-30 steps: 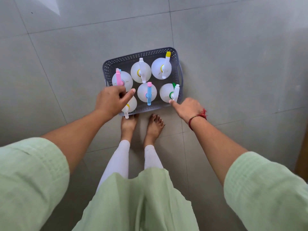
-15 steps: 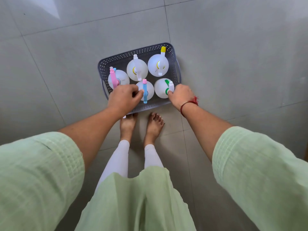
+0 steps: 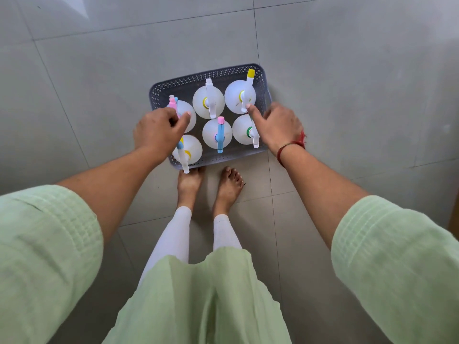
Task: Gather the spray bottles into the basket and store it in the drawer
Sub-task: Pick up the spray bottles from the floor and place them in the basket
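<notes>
The single head camera looks steeply down, from standing height, at the tiled floor (image 3: pixel 347 83).

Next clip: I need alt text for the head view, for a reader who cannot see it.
Seen from above, a grey basket on a tiled floor holds six white spray bottles. The left hand rests over the pink-nozzled bottle at the basket's left side, and the right hand reaches in beside the green-collared bottle. Bare feet stand just in front of the basket.
</notes>
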The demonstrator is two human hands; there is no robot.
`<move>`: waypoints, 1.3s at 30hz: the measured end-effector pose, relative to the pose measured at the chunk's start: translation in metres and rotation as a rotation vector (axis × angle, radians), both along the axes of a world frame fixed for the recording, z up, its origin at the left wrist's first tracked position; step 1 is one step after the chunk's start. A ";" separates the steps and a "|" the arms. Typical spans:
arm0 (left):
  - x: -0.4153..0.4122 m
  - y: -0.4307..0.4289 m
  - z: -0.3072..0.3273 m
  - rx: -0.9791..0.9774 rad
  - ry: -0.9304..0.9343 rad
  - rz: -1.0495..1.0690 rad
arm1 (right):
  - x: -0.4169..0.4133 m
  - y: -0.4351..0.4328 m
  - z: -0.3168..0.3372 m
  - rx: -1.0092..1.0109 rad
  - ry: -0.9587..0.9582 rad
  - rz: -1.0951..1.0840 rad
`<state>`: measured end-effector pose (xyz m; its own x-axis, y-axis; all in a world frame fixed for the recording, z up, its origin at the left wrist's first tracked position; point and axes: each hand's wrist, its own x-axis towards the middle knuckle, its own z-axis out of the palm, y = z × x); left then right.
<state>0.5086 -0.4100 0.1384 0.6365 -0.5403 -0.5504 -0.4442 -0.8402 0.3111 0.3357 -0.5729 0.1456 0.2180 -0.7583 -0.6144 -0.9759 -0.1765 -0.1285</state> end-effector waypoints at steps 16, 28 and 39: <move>0.017 -0.027 -0.023 0.334 0.032 0.041 | 0.051 -0.020 -0.021 0.029 0.095 0.183; 0.021 -0.032 -0.024 0.318 -0.014 0.028 | 0.037 -0.019 -0.027 0.038 0.035 0.155; 0.023 -0.021 -0.017 0.284 0.042 0.154 | 0.014 -0.027 -0.027 0.029 -0.057 -0.173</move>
